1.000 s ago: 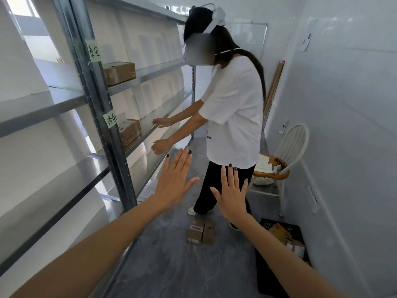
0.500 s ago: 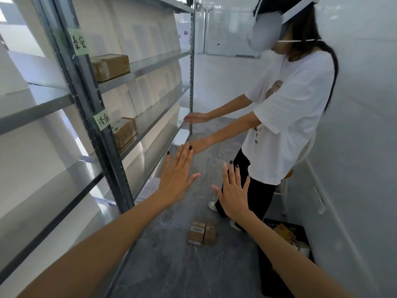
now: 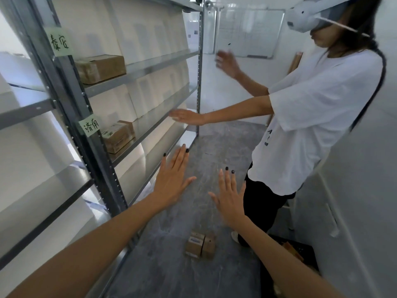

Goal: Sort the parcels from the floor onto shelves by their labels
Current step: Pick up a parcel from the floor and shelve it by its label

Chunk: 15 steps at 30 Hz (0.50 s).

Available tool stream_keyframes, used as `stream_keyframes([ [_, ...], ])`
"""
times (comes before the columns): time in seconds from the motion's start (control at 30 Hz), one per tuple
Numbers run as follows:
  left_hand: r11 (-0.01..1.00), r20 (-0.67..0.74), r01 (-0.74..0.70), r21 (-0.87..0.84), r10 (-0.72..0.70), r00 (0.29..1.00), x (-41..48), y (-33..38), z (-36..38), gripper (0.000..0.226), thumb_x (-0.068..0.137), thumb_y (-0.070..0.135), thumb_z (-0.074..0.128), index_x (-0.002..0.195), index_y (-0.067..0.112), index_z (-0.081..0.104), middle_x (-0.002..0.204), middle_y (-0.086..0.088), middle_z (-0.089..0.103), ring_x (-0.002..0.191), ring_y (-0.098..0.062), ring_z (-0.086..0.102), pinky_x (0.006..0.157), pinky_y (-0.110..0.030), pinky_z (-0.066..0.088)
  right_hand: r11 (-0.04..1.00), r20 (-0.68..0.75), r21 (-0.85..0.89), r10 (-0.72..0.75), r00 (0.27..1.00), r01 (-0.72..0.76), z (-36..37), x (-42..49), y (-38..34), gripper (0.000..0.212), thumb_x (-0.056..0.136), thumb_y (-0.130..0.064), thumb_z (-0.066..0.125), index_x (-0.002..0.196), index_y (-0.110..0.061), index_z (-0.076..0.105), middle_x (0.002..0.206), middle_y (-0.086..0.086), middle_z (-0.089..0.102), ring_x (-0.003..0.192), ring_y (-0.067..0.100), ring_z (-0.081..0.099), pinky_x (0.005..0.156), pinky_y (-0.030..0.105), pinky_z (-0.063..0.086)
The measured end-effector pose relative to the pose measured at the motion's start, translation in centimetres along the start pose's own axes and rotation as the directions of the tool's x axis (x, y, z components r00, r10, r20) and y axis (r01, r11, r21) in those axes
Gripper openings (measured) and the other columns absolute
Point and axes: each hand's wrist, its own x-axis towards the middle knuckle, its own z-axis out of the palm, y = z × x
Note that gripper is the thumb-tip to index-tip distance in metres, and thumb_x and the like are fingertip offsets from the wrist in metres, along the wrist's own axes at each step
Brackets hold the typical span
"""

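Note:
Two small cardboard parcels (image 3: 200,246) lie side by side on the grey floor, below and ahead of my hands. My left hand (image 3: 173,177) is stretched forward, flat, fingers apart, holding nothing. My right hand (image 3: 229,194) is held out the same way beside it, also bare. On the metal shelf unit (image 3: 71,82) to my left, one brown box (image 3: 101,68) rests on the upper shelf by a green label (image 3: 60,44). Another labelled box (image 3: 117,136) sits on the shelf below, by a second green label (image 3: 89,125).
A person in a white T-shirt (image 3: 311,117) with a headset stands at the right, arms stretched toward the shelves. A black crate (image 3: 300,254) with boxes sits on the floor behind my right arm. A white wall closes the right side of the narrow aisle.
The other person has come closer and raised one arm higher; the view has shifted toward them. My two open hands have stayed in much the same outstretched pose.

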Motion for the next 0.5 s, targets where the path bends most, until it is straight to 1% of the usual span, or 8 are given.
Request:
stream_keyframes([
  [0.03, 1.0, -0.005, 0.004, -0.001, -0.004, 1.0, 0.4, 0.3, 0.3, 0.081, 0.093, 0.061, 0.02, 0.151, 0.012, -0.006, 0.159, -0.005, -0.017, 0.147, -0.02, -0.013, 0.12, -0.051, 0.0, 1.0, -0.003, 0.003, -0.012, 1.0, 0.012, 0.3, 0.6, 0.5, 0.086, 0.08, -0.067, 0.002, 0.15, -0.018, -0.005, 0.16, 0.008, -0.003, 0.147, 0.03, -0.002, 0.113, 0.062, 0.004],
  [0.13, 1.0, -0.01, 0.009, -0.026, -0.01, 1.0, 1.1, 0.8, 1.4, 0.081, 0.093, 0.061, 0.025, 0.151, 0.012, -0.007, 0.159, -0.004, -0.017, 0.147, -0.02, -0.012, 0.12, -0.049, -0.001, 0.999, -0.012, -0.016, -0.029, 0.999, 0.029, 1.2, 1.9, 1.8, 0.081, 0.087, -0.062, 0.018, 0.151, -0.017, -0.001, 0.16, 0.01, 0.002, 0.147, 0.031, 0.002, 0.113, 0.063, 0.007],
  [0.2, 1.0, 0.013, 0.02, -0.008, -0.02, 1.0, 1.5, 0.8, 2.2, 0.08, 0.094, 0.06, 0.025, 0.151, 0.012, -0.005, 0.157, -0.004, -0.019, 0.148, -0.021, -0.011, 0.12, -0.05, 0.002, 0.999, -0.007, -0.016, -0.033, 0.999, 0.033, 1.7, 2.5, 2.2, 0.083, 0.085, -0.064, 0.02, 0.151, -0.015, 0.003, 0.16, 0.011, 0.007, 0.147, 0.032, 0.007, 0.111, 0.064, 0.01],
  [0.27, 0.999, 0.027, 0.036, 0.001, -0.036, 0.999, 2.0, 0.5, 2.9, 0.079, 0.095, 0.058, 0.025, 0.151, 0.012, -0.004, 0.156, -0.003, -0.02, 0.148, -0.021, -0.01, 0.12, -0.05, 0.004, 0.998, 0.016, -0.023, -0.057, 0.998, 0.057, 2.4, 3.1, 2.5, 0.083, 0.086, -0.064, 0.019, 0.151, -0.015, 0.001, 0.16, 0.011, 0.004, 0.147, 0.032, 0.006, 0.111, 0.064, 0.011],
  [0.3, 0.999, 0.033, 0.046, -0.001, -0.046, 0.998, 2.2, 0.4, 3.2, 0.078, 0.095, 0.058, 0.025, 0.151, 0.012, -0.005, 0.157, -0.004, -0.018, 0.148, -0.021, -0.01, 0.12, -0.05, 0.003, 0.998, 0.026, -0.028, -0.063, 0.998, 0.064, 2.8, 3.4, 2.5, 0.082, 0.088, -0.062, 0.022, 0.15, -0.015, -0.001, 0.16, 0.01, 0.002, 0.147, 0.032, 0.004, 0.112, 0.064, 0.011],
  [0.4, 0.996, 0.042, 0.077, -0.037, -0.075, 0.996, 2.8, -0.3, 4.4, 0.077, 0.095, 0.057, 0.024, 0.151, 0.013, -0.004, 0.16, -0.005, -0.011, 0.148, -0.02, -0.009, 0.12, -0.05, 0.004, 0.998, 0.036, -0.016, -0.061, 0.998, 0.061, 3.9, 4.3, 2.3, 0.08, 0.092, -0.057, 0.03, 0.15, -0.015, -0.004, 0.16, 0.01, -0.001, 0.147, 0.031, 0.003, 0.113, 0.063, 0.008],
  [0.5, 0.992, 0.048, 0.085, -0.089, -0.081, 0.996, 3.4, -0.8, 5.9, 0.075, 0.096, 0.054, 0.027, 0.152, 0.013, -0.002, 0.161, -0.005, -0.01, 0.148, -0.021, -0.009, 0.121, -0.048, 0.007, 0.998, 0.046, -0.008, -0.066, 0.997, 0.066, 4.9, 5.1, 1.9, 0.08, 0.093, -0.057, 0.03, 0.15, -0.014, -0.004, 0.16, 0.01, -0.001, 0.147, 0.03, 0.002, 0.114, 0.062, 0.009],
])
